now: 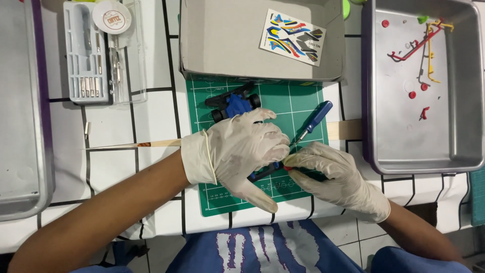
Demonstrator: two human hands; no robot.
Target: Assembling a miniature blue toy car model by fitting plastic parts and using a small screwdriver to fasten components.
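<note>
Though half hidden under the gloves, the item in hand is a small blue and black toy car [236, 105] lying lengthwise on a green cutting mat [303, 103], its black wheels showing at the far end. Judged light, rigid moulded plastic, with thin parts likely to snap; best held across the body, not by wheels or trim.

- Left hand [241, 146]: gloved, fingers curled down over the car's middle, clasping it against the mat.
- Right hand [336, 177]: gloved, fingertips pinched on a small red part [287, 167] at the car's near end; touching it.
- Blue-handled screwdriver [313, 123]: lying aslant just beside the right hand; whether gripped cannot be told.
- Cardboard box [222, 40]: beyond the mat, holding a sticker sheet [293, 37].
- Metal tray [454, 126]: right, with red and yellow plastic sprues [422, 48].
- Clear case of hobby blades [96, 53]: far left.
</note>
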